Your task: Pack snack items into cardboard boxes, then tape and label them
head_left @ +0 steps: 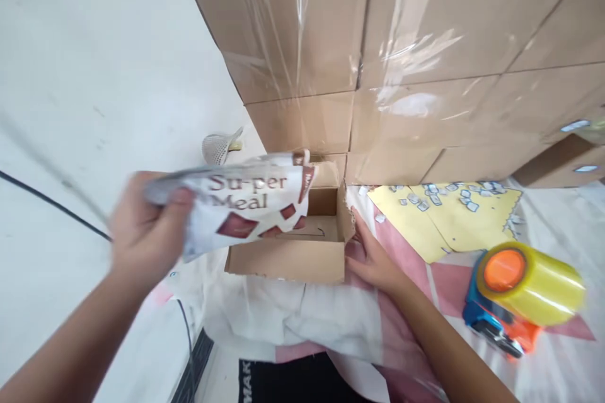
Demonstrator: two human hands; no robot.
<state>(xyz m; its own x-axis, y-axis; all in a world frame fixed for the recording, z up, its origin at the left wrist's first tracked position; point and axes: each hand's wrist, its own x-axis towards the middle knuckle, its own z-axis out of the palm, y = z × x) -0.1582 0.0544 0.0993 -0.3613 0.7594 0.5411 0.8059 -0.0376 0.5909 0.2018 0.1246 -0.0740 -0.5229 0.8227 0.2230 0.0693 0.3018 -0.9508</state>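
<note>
My left hand [151,217] is closed round the near end of white food pouches [246,201] printed "Su-per Meal" with dark red shapes. They look like at least two, stacked and blurred by motion, and they hang over the left part of a small open cardboard box [286,259]. The box's inside shows bare cardboard on the right; the pouches hide the left. My right hand [373,258] grips the box's right side, with fingers along the raised flap and the thumb lower down.
Taped cardboard boxes [416,31] are stacked behind the small box. On the right, a tape dispenser [501,327] carries a yellow tape roll [551,283]. Small paper labels [435,198] lie on yellow sheets [425,233]. A white mesh item [217,148] and a black cable [51,204] are on the left.
</note>
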